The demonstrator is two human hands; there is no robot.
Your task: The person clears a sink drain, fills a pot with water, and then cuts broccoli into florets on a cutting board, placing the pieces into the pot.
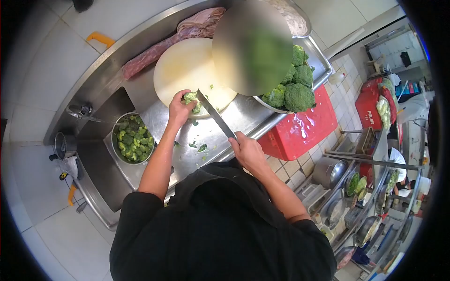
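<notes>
My left hand [179,110] is closed on a piece of broccoli [191,100] at the near edge of the round white cutting board [180,65]. The handle of a large knife [216,117] is in my closed right hand [248,151]. Its blade slants up and left, with the tip just right of the held piece. Cut florets [133,140] fill a metal pot [114,149] on the left. Whole broccoli heads [299,97] are heaped in a bowl [276,110] to the right, partly behind a blurred round patch. Small green scraps [202,148] lie on the steel counter [161,112].
Raw meat [154,55] lies along the counter's back edge. A running faucet [80,111] and sink [101,175] are at the left. Below the counter's right side stands a red box [304,129]. Shelves with pans [330,172] line the right, with a person [397,161] beyond.
</notes>
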